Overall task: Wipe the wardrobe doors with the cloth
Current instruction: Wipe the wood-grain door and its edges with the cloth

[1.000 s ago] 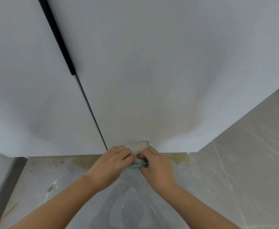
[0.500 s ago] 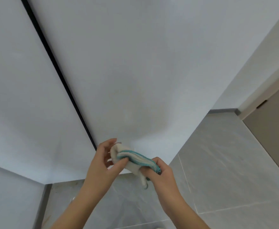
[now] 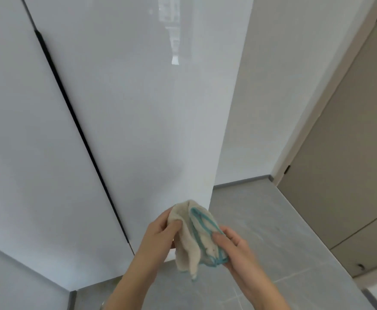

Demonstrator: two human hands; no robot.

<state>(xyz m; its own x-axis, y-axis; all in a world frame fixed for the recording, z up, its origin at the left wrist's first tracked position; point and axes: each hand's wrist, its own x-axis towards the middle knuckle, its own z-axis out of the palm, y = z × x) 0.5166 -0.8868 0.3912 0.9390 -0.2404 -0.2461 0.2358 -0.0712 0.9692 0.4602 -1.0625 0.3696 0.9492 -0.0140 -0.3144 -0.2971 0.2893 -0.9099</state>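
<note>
A cream cloth with a teal edge [image 3: 194, 236] hangs bunched between both hands, low in the centre. My left hand [image 3: 158, 233] pinches its upper left fold; my right hand [image 3: 234, 245] grips its right side with the thumb on top. The cloth is held off the glossy white wardrobe doors: the right door [image 3: 138, 97] fills the middle, the left door [image 3: 20, 130] the left side. A dark vertical gap [image 3: 80, 128] runs between them.
Grey floor tiles [image 3: 261, 220] lie to the right of the wardrobe's corner edge. A beige wall [image 3: 270, 86] and a taupe door [image 3: 350, 164] stand at the right. A grey skirting [image 3: 241, 182] runs along the wall base.
Both hands have lifted the cloth away from the bottom edge of the doors and spread it between them. The view has risen and swung right, showing the wall and taupe door.
</note>
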